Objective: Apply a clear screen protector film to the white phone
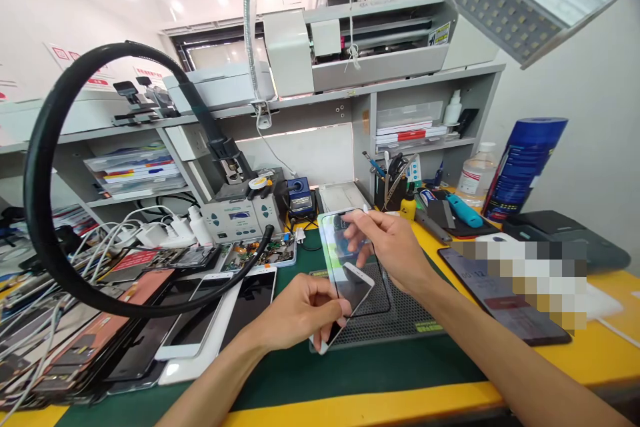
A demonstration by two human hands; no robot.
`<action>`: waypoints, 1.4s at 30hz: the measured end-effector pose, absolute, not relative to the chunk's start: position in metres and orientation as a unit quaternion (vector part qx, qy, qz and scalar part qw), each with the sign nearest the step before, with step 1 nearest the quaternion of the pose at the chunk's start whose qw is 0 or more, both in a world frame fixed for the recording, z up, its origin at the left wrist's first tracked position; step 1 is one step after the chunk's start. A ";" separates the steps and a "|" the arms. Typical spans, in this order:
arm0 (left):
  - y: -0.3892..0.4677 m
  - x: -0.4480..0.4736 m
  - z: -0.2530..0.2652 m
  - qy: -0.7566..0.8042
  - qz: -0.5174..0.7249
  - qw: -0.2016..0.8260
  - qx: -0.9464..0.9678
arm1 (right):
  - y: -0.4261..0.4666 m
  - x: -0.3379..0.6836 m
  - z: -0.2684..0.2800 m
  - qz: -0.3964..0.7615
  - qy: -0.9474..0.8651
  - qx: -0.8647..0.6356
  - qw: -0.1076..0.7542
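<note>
At right-hand fingers [371, 221] — clear sheet [347, 260]; rightward — phone [493, 308] with "12".

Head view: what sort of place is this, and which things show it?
Probably a phone repair workshop: several phones lie on the left, an exposed circuit board sits near them, and a gray machine stands behind it.

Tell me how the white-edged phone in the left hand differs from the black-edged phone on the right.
The white-edged phone is held tilted in the left hand; the black-edged phone lies flat on the table.
The black-edged phone shows digits on its screen; the white-edged phone shows none that I can see.
Both are slim and rectangular.
</note>
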State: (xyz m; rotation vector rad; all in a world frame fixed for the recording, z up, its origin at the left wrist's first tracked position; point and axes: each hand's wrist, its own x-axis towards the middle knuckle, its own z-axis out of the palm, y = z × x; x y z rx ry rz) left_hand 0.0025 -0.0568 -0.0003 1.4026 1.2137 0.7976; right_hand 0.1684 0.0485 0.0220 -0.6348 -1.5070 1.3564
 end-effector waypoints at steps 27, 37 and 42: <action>-0.042 -0.018 0.004 0.469 0.614 0.382 0.507 | 0.032 0.155 -0.002 0.574 -0.737 -0.203 0.294; -0.041 -0.012 -0.001 0.457 0.603 0.399 0.519 | 0.039 0.153 0.003 0.541 -0.704 -0.271 0.370; -0.038 -0.010 -0.004 0.455 0.600 0.425 0.503 | 0.041 0.155 0.002 0.561 -0.691 -0.268 0.368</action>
